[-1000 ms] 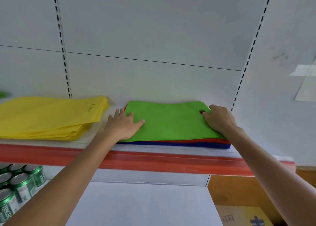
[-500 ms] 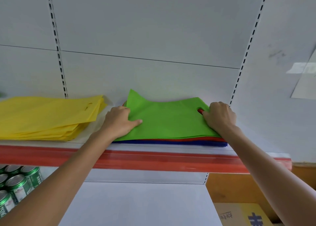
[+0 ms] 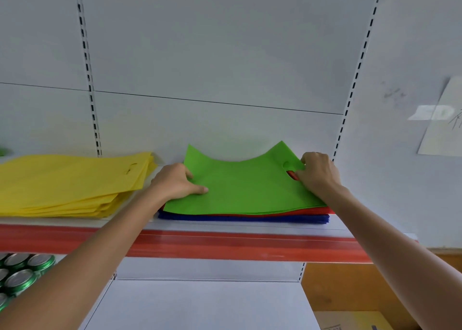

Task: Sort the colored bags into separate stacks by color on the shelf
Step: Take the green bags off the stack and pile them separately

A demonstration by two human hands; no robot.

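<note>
Control: Hands, what do they hold?

Operator: I see both on the green bag (image 3: 245, 189), which tops the mixed pile on the shelf (image 3: 225, 227). The left hand (image 3: 175, 182) pinches its left edge, thumb on top, fingers curled underneath. The right hand (image 3: 317, 172) pinches the right edge just beside the handle cutout (image 3: 287, 165), fingers curled round the fabric.

Control: Is the bag lying flat?

Operator: No. I see its two far corners standing up off the pile, the middle sagging between them, and the near edge lying on the red bags (image 3: 322, 211) directly beneath. Under those sit the blue bags (image 3: 245, 218), at the bottom of the pile.

Control: Anything else around the green bag?

Operator: To its left, a little apart, yellow bags (image 3: 70, 179) lie stacked on the same shelf. Below the green bag runs the red edge strip (image 3: 225, 246). Lower left of it I make out green cans (image 3: 20, 274), and lower right a cardboard box (image 3: 350, 321).
</note>
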